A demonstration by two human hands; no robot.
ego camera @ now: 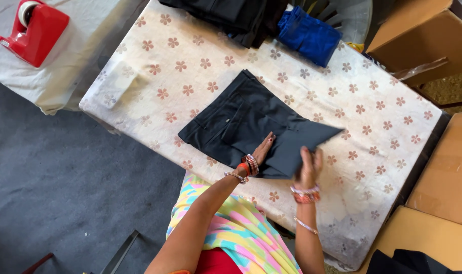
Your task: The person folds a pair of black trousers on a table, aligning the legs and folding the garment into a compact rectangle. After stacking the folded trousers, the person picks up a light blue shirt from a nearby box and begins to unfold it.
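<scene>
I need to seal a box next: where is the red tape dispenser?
The red tape dispenser sits top left in the head view, on a white cloth, left of the flowered table.

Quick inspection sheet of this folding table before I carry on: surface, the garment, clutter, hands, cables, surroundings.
Surface: table with white flower-print cover, wrinkled.
Job's things: dark folded trousers lying flat; right corner flap lifted.
Clutter: dark garment stack and blue folded cloth at far edge.
Hands: left hand pressing flat on trousers; right hand, fingers pinching the flap.
Cables: nothing seen.
Surroundings: red tape dispenser on a neighbouring white-covered table; brown cardboard boxes at right; grey floor.
</scene>
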